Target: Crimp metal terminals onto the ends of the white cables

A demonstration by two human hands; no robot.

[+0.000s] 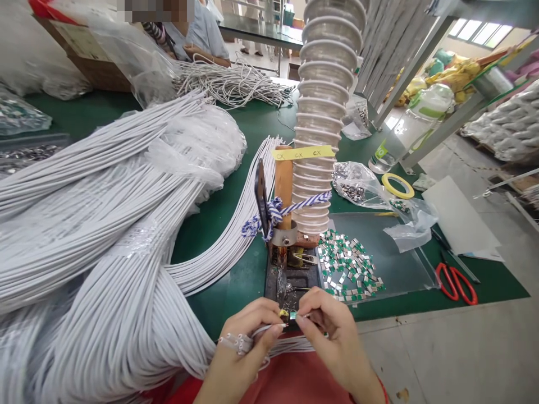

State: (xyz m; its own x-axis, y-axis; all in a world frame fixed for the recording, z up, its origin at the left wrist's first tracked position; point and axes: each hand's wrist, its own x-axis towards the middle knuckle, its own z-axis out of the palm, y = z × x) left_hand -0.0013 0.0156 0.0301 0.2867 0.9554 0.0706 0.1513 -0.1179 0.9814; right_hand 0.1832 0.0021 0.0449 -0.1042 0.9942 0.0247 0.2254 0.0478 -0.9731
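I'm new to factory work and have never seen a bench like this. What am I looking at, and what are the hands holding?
This view comes from a camera worn on the person's head, looking down at their own hands. The left hand pinches the end of a thin white cable; the right hand appears to hold a tiny green-and-silver piece beside it, above a small black stand. Around them, a green bench mat carries big bundles of white cables, more such pieces spread on a clear plastic sheet, a roll of yellow tape and red-handled scissors. A ribbed clear hose rises behind the stand.
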